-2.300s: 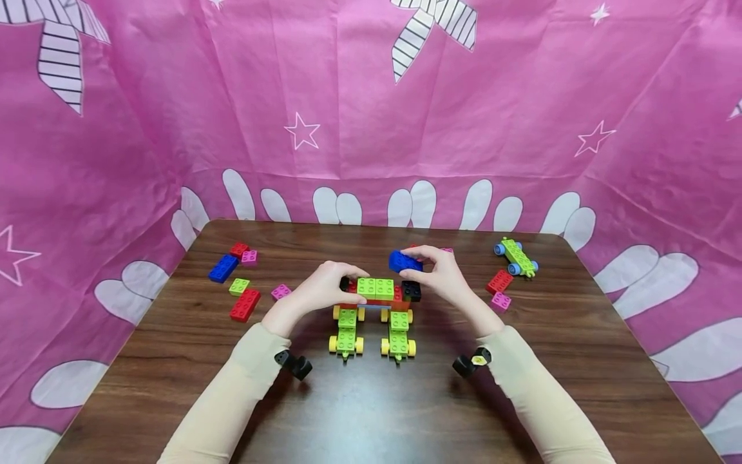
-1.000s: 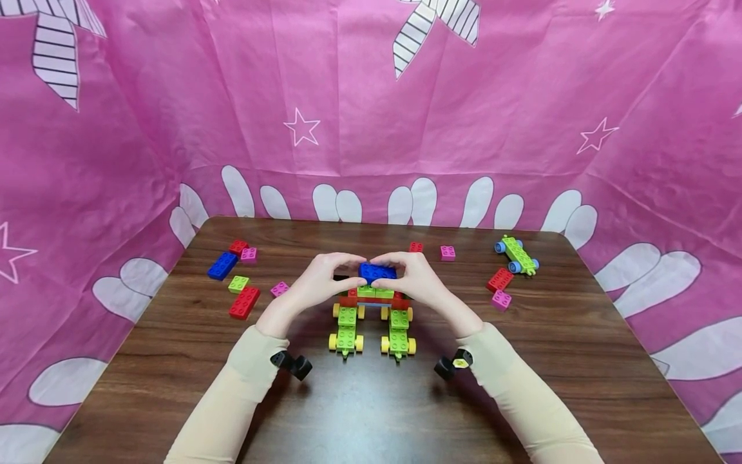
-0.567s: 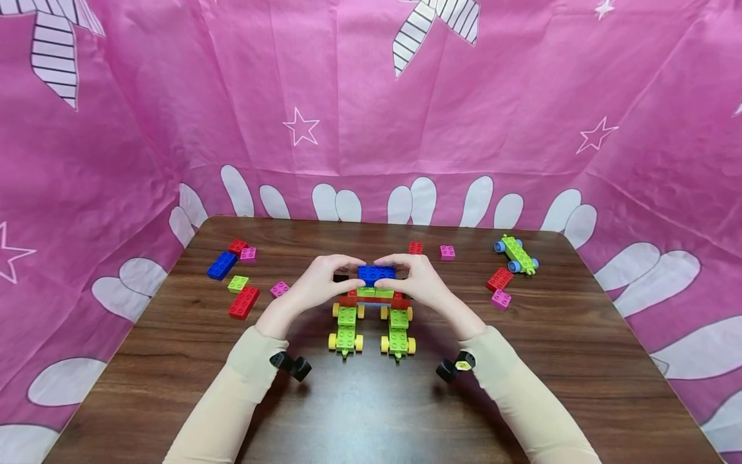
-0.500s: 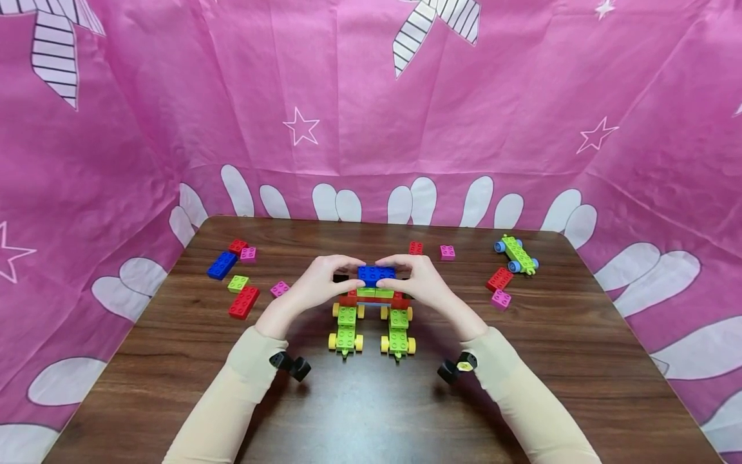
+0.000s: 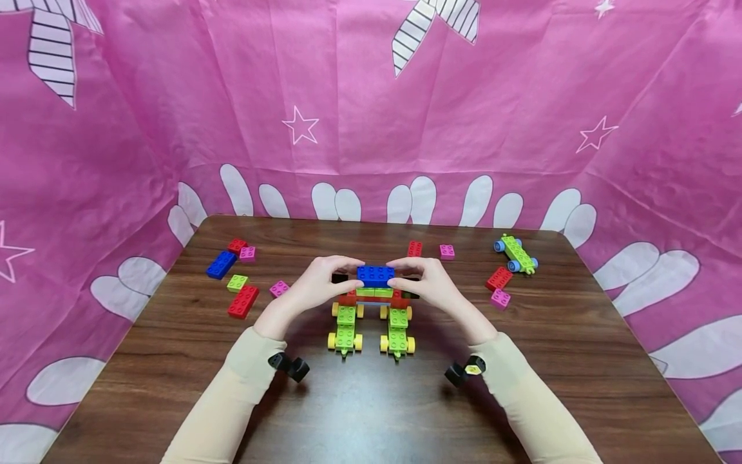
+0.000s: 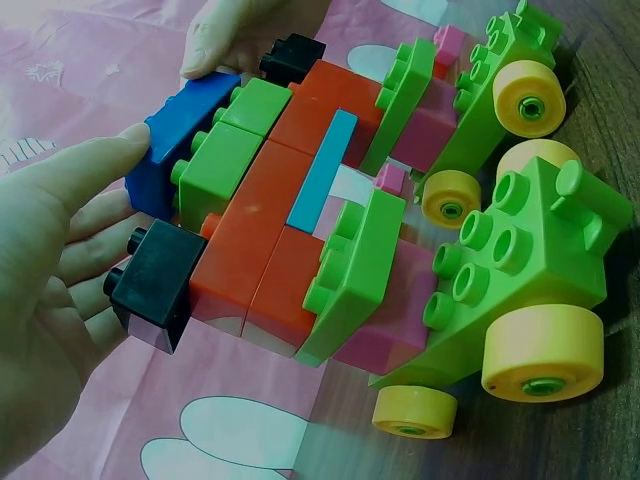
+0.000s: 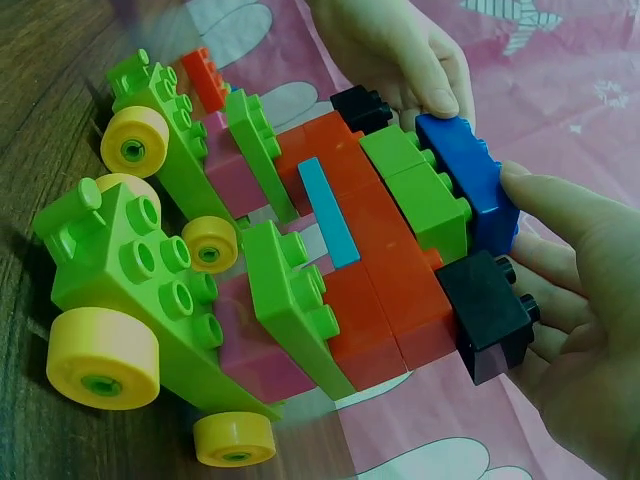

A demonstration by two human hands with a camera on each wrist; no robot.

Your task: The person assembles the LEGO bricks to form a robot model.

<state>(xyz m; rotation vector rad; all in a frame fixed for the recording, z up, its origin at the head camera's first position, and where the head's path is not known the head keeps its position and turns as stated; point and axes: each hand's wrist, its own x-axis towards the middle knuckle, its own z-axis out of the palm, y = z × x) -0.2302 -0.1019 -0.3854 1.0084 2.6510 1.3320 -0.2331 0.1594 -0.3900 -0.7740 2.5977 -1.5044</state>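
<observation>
A blue brick [image 5: 375, 276] lies over two lime-green bricks [image 6: 235, 125] at the top of a toy build; green studs show between them. My left hand [image 5: 321, 282] pinches the blue brick's left end, thumb in front and fingers behind. At its right end, my right hand [image 5: 430, 283] holds thumb and fingertips right at the edge. Below the green bricks are red bricks [image 7: 375, 250], a light-blue strip [image 7: 328, 210] and a black brick [image 6: 152, 280] on each side. Pink bricks [image 7: 250, 340] join this to two green wheeled bases [image 5: 346, 332] with yellow wheels.
Loose red [image 5: 243, 301], blue [image 5: 221, 264], lime [image 5: 237, 283] and pink bricks [image 5: 279, 289] lie on the wooden table [image 5: 371, 412] to the left. A green car base with blue wheels [image 5: 516, 254] lies at right, near a red brick [image 5: 499, 278]. Pink cloth [image 5: 371, 96] hangs behind.
My right hand brought the blue brick left from above the right side onto the green bricks, and my left hand took its other end. Since then, my right hand has slid outward to its edge.
</observation>
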